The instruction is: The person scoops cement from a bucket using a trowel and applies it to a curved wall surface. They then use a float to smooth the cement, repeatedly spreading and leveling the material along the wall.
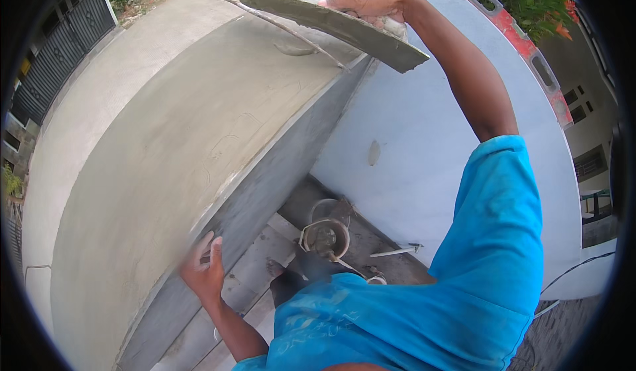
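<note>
right hand (371, 3): one, fingers closed on the back of a long board (324, 25); the grip itself is partly hidden.

board: one, flat, grey-smeared, held tilted and reaching out to the left of and below the right hand; whether it touches anything beneath cannot be told.

thin stick (278, 30): one, left of the right hand, slanting beside the board over the grey surface (152, 139).

left hand (204, 269): one, fingers apart, apparently gripping nothing, close by the pale edge (228, 189) of the grey surface; contact cannot be told.

grey surface: one, broad, spreading up and left from the left hand, as far as the stick.

condition, as judged: largely levelled and smooth, so the greater part seems done; faint looping marks above the left hand, a curved mark (295, 50) near the stick and the uneven edge seem left over.

pale wall (391, 139): one, below the right hand.

bucket (326, 238): one, to the right of the left hand, on the floor (371, 232), with grey matter inside.
</note>
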A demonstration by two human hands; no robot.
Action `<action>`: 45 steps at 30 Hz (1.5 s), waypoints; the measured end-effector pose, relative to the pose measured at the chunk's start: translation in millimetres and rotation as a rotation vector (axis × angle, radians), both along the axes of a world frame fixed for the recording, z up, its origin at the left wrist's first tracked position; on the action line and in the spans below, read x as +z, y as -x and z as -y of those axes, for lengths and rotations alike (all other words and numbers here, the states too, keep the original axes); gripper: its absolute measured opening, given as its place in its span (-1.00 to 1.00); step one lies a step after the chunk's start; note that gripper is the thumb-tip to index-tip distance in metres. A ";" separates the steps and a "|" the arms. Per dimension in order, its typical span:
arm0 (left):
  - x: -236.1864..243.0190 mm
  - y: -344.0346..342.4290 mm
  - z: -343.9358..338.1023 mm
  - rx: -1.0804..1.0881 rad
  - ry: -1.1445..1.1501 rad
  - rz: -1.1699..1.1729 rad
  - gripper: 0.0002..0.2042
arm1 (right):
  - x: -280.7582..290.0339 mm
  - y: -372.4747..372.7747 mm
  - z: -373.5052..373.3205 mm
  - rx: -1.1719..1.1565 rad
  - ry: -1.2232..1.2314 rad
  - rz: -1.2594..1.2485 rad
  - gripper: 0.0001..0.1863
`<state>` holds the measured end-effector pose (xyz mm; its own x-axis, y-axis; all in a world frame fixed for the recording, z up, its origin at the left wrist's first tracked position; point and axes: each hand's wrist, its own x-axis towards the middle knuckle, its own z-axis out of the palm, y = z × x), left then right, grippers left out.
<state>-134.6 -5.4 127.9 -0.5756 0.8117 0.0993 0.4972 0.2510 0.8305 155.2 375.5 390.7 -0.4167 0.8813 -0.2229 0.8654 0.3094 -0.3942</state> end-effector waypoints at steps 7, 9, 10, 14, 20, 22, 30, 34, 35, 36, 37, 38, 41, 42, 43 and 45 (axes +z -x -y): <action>17.2 -8.6 -8.6 -0.129 0.093 0.060 -0.79 | -21.4 -161.1 -58.9 -0.222 0.439 -1.023 -0.53; 42.2 -18.6 -6.6 -0.327 0.081 0.076 -0.80 | -18.4 -166.8 -34.8 -0.254 0.332 -1.157 -0.52; 60.7 -34.4 -7.3 -0.475 0.027 0.065 -0.81 | -16.6 -168.9 -17.5 -0.268 0.258 -1.208 -0.51; 108.8 -91.6 -46.9 -0.648 -0.398 0.074 -0.65 | -17.6 -180.6 36.6 -0.320 0.008 -1.333 -0.49; 163.9 -130.8 -155.6 -0.568 -0.596 0.387 -0.15 | -104.7 -233.4 44.3 -0.144 0.072 -1.580 -0.55; 172.1 -137.2 -180.6 -0.519 -0.563 0.484 -0.07 | -159.5 -244.5 38.1 0.028 0.127 -1.656 -0.55; 181.0 -144.7 -230.8 -0.545 -0.646 0.732 -0.14 | -267.6 -195.5 30.4 -0.346 0.055 -1.623 -0.62; 188.4 -149.2 -241.8 -0.568 -0.642 0.714 -0.15 | -274.7 -174.6 25.3 -0.429 0.097 -1.619 -0.64; 191.9 -152.3 -245.1 -0.578 -0.638 0.702 -0.15 | -277.7 -174.6 20.4 -0.427 0.098 -1.621 -0.64; 195.8 -155.9 -248.3 -0.588 -0.634 0.689 -0.15 | -279.9 -174.0 16.0 -0.424 0.100 -1.623 -0.64; 199.1 -157.8 -250.7 -0.594 -0.631 0.677 -0.15 | -280.1 -171.4 13.3 -0.414 0.117 -1.653 -0.63; 201.3 -158.8 -253.6 -0.597 -0.624 0.661 -0.15 | -280.4 -168.4 10.8 -0.404 0.133 -1.683 -0.63; 206.8 -161.9 -263.3 -0.614 -0.605 0.621 -0.15 | -285.2 -162.1 7.4 -0.377 0.131 -1.722 -0.62; 209.3 -163.9 -267.2 -0.627 -0.598 0.609 -0.15 | -287.6 -160.3 7.0 -0.370 0.121 -1.726 -0.62; 211.4 -164.9 -269.7 -0.633 -0.593 0.598 -0.15 | -289.2 -154.6 7.6 -0.365 0.123 -1.764 -0.61; 214.4 -167.3 -276.7 -0.653 -0.571 0.582 -0.15 | -292.9 -144.3 9.5 -0.359 0.124 -1.840 -0.60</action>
